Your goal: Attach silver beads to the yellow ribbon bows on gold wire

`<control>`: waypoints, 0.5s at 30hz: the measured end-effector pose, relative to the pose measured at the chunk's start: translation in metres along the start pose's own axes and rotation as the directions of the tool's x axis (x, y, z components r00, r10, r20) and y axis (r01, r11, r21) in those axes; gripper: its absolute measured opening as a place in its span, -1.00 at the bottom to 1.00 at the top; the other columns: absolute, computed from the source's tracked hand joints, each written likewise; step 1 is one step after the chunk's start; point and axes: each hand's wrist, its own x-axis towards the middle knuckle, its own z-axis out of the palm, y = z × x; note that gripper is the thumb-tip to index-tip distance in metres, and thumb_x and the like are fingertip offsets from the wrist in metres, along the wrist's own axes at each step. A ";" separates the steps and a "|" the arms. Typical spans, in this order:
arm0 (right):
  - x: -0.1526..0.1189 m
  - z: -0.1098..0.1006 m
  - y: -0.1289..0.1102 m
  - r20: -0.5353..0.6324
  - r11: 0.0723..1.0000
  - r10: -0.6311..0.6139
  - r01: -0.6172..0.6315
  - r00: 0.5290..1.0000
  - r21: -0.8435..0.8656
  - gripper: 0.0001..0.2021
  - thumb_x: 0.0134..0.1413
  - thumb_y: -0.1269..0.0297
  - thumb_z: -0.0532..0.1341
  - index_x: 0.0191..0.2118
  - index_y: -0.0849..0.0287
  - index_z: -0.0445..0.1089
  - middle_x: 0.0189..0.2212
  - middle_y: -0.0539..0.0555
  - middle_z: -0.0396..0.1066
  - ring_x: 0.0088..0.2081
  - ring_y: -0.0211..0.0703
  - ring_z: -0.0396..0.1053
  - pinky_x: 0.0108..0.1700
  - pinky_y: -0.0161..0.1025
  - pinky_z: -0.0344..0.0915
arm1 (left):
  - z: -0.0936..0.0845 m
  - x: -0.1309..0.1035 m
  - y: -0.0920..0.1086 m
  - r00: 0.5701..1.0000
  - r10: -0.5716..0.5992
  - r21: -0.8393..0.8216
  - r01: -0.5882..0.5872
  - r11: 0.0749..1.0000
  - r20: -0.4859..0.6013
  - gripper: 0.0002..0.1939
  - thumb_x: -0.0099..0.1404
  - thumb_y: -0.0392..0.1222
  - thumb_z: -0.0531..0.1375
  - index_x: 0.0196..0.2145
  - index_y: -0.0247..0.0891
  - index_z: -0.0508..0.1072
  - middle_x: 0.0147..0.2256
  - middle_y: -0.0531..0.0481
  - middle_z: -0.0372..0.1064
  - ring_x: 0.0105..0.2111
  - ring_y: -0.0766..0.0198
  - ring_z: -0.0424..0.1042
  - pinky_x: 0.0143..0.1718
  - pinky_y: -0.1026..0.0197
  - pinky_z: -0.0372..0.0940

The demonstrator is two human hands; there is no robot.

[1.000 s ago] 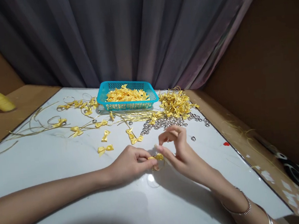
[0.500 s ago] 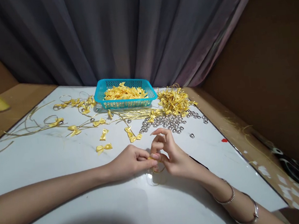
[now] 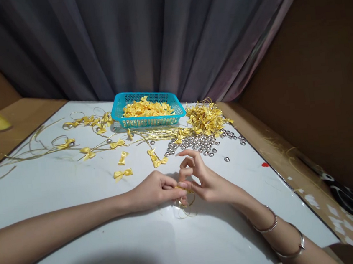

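My left hand [image 3: 157,189] pinches a small yellow ribbon bow, mostly covered by the fingers, above the white tabletop [image 3: 112,243]. Against it, my right hand [image 3: 201,184] pinches the same piece between thumb and index finger, its other fingers raised and curled. A loop of gold cord [image 3: 189,205] hangs below the fingertips. Nearest to the hands lie loose yellow bows [image 3: 157,158] and a scatter of silver beads [image 3: 196,143].
A teal basket [image 3: 150,121] full of yellow bows stands at the back. Beside it sits a pile of bows with cords [image 3: 206,118]. Gold cords [image 3: 160,133] stretch across the table. Black-handled scissors [image 3: 351,202] and paper scraps lie at the right.
Both hands stay together in nearly the same place. My right hand has shifted slightly, and the gold cord loop now shows more clearly below the fingers.
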 end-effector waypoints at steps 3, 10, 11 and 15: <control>0.001 0.002 0.000 -0.049 1.000 -0.012 0.013 0.999 0.016 -0.50 0.07 0.52 0.06 0.07 0.19 -0.20 -0.50 -0.02 0.27 -0.18 -0.11 0.16 -0.12 -0.12 0.11 | 0.000 0.001 -0.002 1.000 0.019 -0.003 -0.019 1.000 0.019 -0.73 0.18 -0.07 0.18 -0.39 -0.33 0.58 -0.50 -0.05 0.47 -0.52 0.39 0.28 -0.49 0.35 0.13; 0.003 -0.005 0.006 -0.182 0.987 0.084 -0.057 0.980 0.149 -0.59 0.13 0.36 0.12 0.00 0.13 -0.12 -0.49 -0.05 0.28 -0.34 -0.19 0.21 -0.19 -0.13 0.13 | 0.000 -0.001 -0.001 0.999 0.007 -0.047 -0.006 0.999 0.037 -0.73 0.19 -0.08 0.19 -0.39 -0.33 0.58 -0.41 -0.12 0.53 -0.45 0.33 0.38 -0.42 0.32 0.20; 0.004 -0.007 0.007 -0.164 0.971 0.130 -0.092 0.978 0.222 -0.59 0.14 0.32 0.13 -0.01 0.12 -0.12 -0.48 -0.06 0.27 -0.36 -0.21 0.22 -0.22 -0.15 0.14 | 0.000 -0.001 -0.001 1.000 0.009 -0.060 -0.007 0.998 0.030 -0.74 0.19 -0.08 0.19 -0.39 -0.34 0.57 -0.40 -0.13 0.53 -0.44 0.32 0.39 -0.42 0.31 0.21; 0.003 -0.008 0.010 -0.025 0.842 0.259 -0.214 0.965 0.495 -0.57 0.11 0.20 0.18 -0.05 0.09 -0.11 -0.49 -0.12 0.23 -0.47 -0.32 0.19 -0.37 -0.26 0.13 | 0.000 -0.001 -0.001 1.000 0.012 -0.094 -0.013 0.995 -0.004 -0.74 0.18 -0.10 0.19 -0.40 -0.36 0.57 -0.39 -0.15 0.53 -0.43 0.30 0.42 -0.41 0.31 0.22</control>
